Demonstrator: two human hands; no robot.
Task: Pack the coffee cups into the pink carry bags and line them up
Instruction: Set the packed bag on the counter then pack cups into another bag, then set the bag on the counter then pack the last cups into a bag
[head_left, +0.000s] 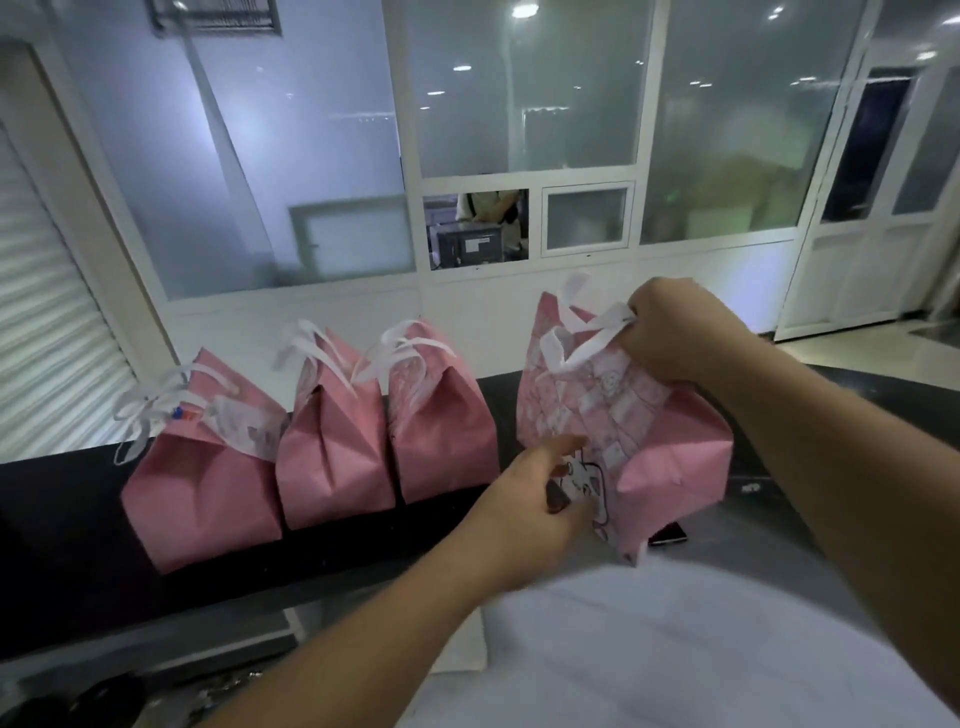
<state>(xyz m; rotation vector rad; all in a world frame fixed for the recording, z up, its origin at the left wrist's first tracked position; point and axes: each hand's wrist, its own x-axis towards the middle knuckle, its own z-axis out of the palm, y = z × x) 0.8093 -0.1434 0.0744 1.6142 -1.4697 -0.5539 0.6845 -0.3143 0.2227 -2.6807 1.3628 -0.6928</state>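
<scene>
Three pink carry bags with white handles stand side by side on the black counter (62, 499): a left bag (202, 483), a middle bag (332, 457) and a right bag (441, 431). To their right a fourth pink bag (670, 441) with a cartoon print is tilted. My right hand (675, 332) pinches its white handles at the top. My left hand (524, 509) presses against its lower front side, fingers spread on the print. No coffee cup is visible; the bags' insides are hidden.
A dark flat object (667, 534), perhaps a phone, lies on the counter under the tilted bag's corner. Behind the counter is a white partition with frosted glass (519, 104); a person (488, 208) stands beyond a small window. My white shirt (649, 649) fills the lower foreground.
</scene>
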